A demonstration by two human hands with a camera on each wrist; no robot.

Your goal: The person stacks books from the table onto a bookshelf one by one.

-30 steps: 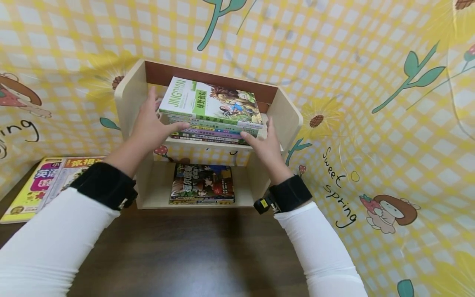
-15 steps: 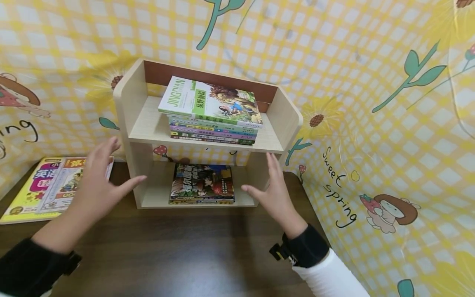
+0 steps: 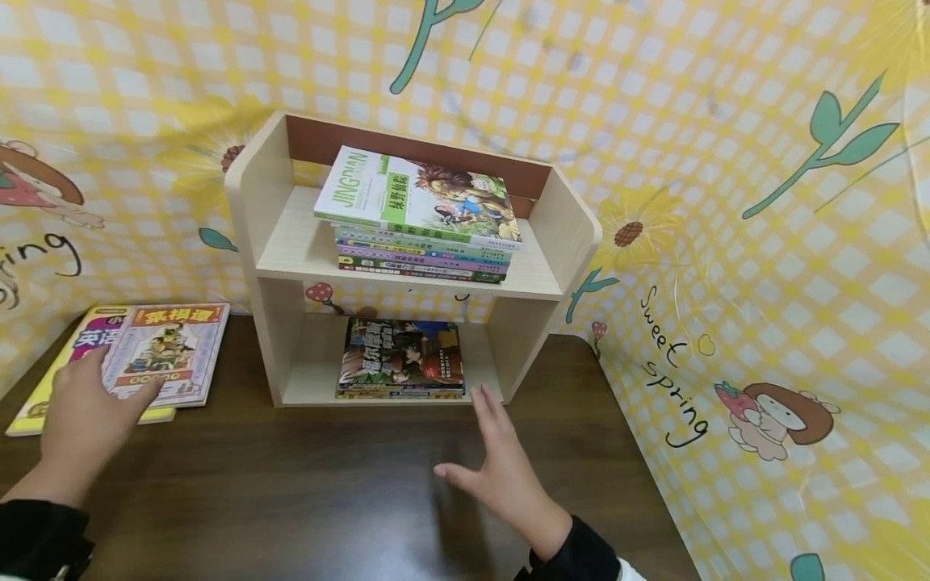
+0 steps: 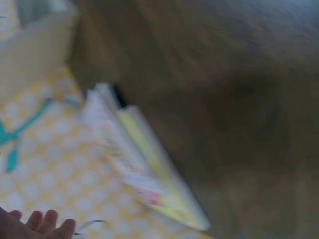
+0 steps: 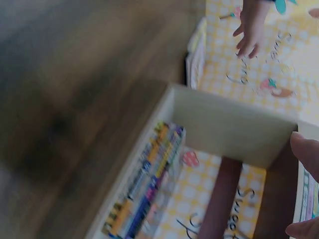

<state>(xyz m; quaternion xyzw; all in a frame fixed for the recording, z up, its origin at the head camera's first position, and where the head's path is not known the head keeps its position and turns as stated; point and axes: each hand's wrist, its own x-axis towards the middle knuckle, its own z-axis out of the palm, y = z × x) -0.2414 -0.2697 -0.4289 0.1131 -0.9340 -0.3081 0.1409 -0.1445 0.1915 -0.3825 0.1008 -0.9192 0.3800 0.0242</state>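
Observation:
In the head view my left hand point(image 3: 90, 415) hovers over the books at the left, fingers spread and holding nothing. Under it lie a yellow book point(image 3: 32, 407) and, partly on top of that, a lilac-bordered book point(image 3: 170, 355). My right hand point(image 3: 504, 468) is in front of the shelf's lower right corner, its fingers extended and thumb apart, with nothing in it. A stack of books point(image 3: 421, 202) with a white-and-green top cover rests on the upper level of the small wooden shelf point(image 3: 538, 286). On its lower level lies a stack of dark-covered books point(image 3: 400, 359).
The shelf stands on a dark wooden table point(image 3: 327, 484) against a yellow checked cloth point(image 3: 697, 105) with flower and cartoon prints. The cloth also runs along the right side. The left wrist view is blurred.
Both hands have left the sides of the upper book stack and drawn back. The left hand has moved down and left to the books there; the right has come down toward the table.

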